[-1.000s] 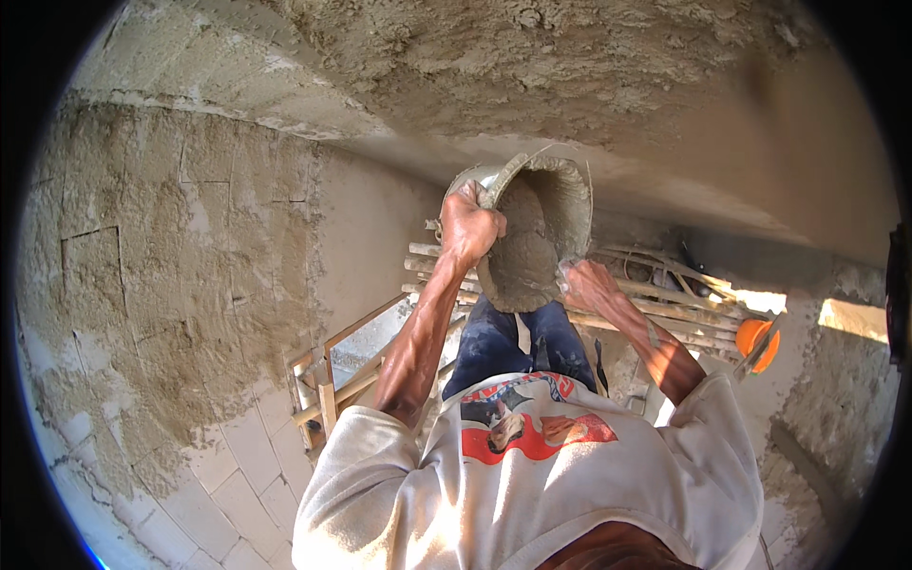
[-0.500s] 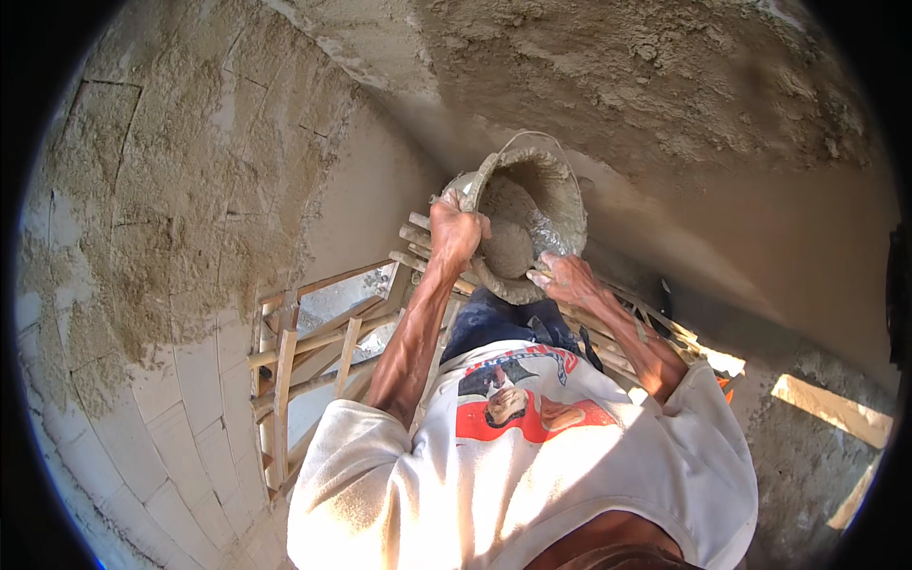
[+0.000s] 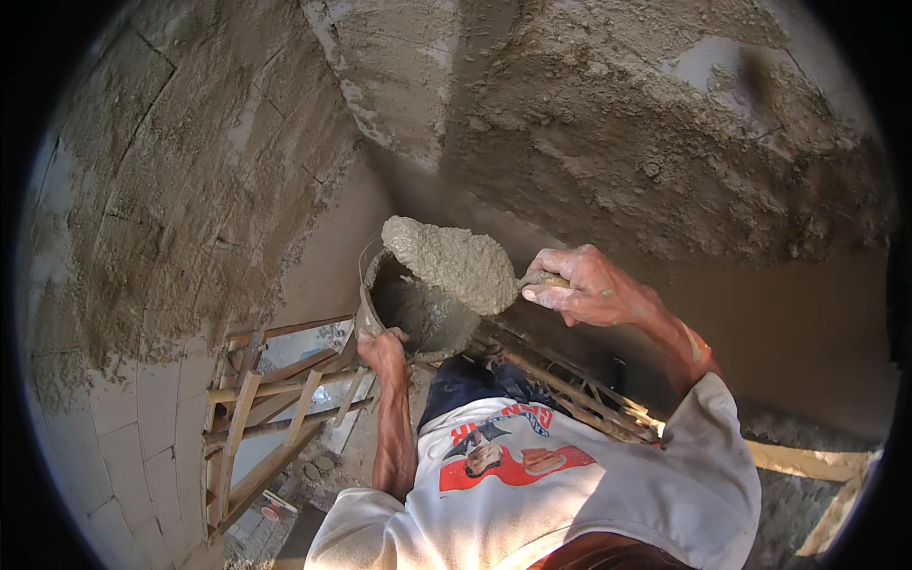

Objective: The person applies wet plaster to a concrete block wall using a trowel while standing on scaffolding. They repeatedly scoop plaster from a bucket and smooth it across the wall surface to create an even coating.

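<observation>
My left hand (image 3: 385,353) grips the near left rim of a mortar-caked bucket (image 3: 370,313), which is tipped toward me and shows wet grey mortar (image 3: 413,323) inside, its wire handle standing up at the left. My right hand (image 3: 589,290) is closed round the wooden handle of a trowel (image 3: 546,279), held above and right of the bucket. The trowel's blade is hidden under a thick lump of mortar (image 3: 446,261), which sits over the bucket's upper part.
A block wall (image 3: 142,437) at the left is partly coated in rough plaster. Rough and smoother render (image 3: 646,171) covers the surfaces above and right. A wooden pole scaffold (image 3: 256,399) is below me at left and continues to the right under my body.
My right hand has risen up and right, and the trowel now shows loaded with mortar above the bucket. My left hand and the bucket have moved down and left; the view has turned.
</observation>
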### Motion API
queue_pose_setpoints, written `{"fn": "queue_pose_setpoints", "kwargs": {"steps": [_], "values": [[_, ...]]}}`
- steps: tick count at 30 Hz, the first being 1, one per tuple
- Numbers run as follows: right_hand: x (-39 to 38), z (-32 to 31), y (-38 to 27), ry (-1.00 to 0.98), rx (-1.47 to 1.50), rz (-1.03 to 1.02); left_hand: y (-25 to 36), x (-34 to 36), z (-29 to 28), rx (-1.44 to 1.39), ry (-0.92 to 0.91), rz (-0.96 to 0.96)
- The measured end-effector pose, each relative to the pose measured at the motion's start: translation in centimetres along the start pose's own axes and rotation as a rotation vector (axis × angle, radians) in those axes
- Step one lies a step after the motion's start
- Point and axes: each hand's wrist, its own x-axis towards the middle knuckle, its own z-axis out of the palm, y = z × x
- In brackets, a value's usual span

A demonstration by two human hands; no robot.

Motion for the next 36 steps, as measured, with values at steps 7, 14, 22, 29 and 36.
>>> {"fn": "queue_pose_setpoints", "kwargs": {"steps": [7, 14, 22, 29, 36], "values": [[5.7, -18.1, 3.3, 0.319, 0.31, 0.202, -3.7, 3.1, -2.1, -0.095, 0.038, 0.02], [-2.6, -15.3, 1.5, 0.681, 0.141, 0.063, -4.7, 3.6, -4.6, 0.076, 0.101, -0.09], [3.6, 11.0, 20.5, 0.287, -0.478, 0.015, -2.4, -1.2, 2.2, -0.009, -0.193, -0.023], [6.4, 17.4, 29.5, 0.224, -0.698, 0.07, 1.6, -8.6, 7.3, -0.021, -0.481, 0.184], [-0.8, 15.5, 32.3, 0.195, -0.358, -0.027, 5.8, -16.5, 11.7, 0.159, -0.7, 0.236]]}}
